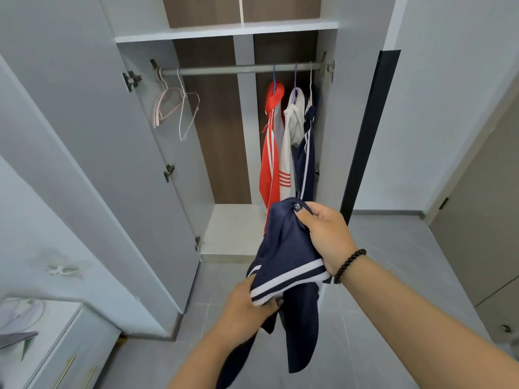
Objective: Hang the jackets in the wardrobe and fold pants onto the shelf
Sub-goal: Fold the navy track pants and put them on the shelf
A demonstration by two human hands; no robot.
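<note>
Both your left hand (247, 307) and right hand (325, 234) grip navy pants (286, 256); fold next, then shelve at twelve o'clock on the shelf (233, 231).

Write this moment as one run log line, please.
hands: left hand and right hand grip navy garment | rod: three jackets hung | stage: garment not yet placed

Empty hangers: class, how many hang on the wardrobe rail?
2, maybe more hidden: a pink hanger at the rail's left end, and a white hanger just beside it.
</note>
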